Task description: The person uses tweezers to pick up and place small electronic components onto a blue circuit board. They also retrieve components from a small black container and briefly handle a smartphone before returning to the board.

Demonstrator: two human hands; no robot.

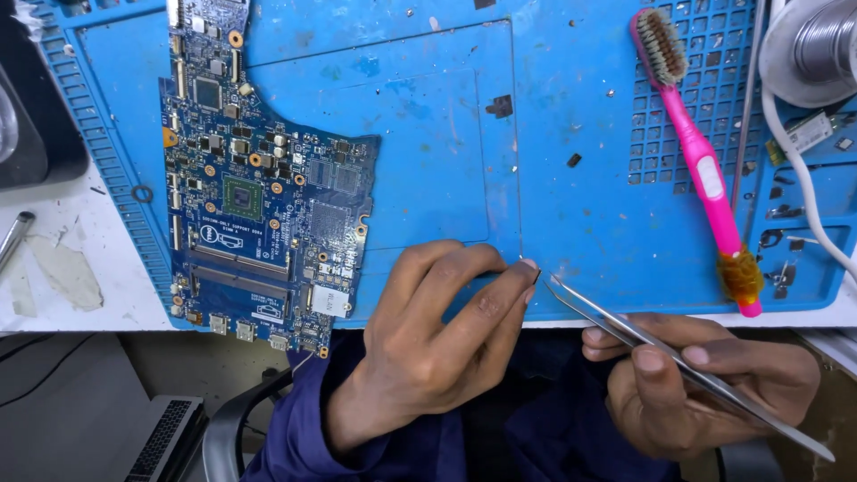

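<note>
Your left hand [437, 330] pinches a tiny dark part [536, 276] between its fingertips, at 6 o'clock on the blue mat [428, 134]. Your right hand [696, 379] is closed around steel tweezers [661, 355], whose tips point at the part. The circuit board [259, 196] lies at 9 o'clock.

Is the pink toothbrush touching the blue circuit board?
Apart. The head view shows the pink toothbrush lying far right on the blue mat, with a wide stretch of bare mat between it and the circuit board.
</note>
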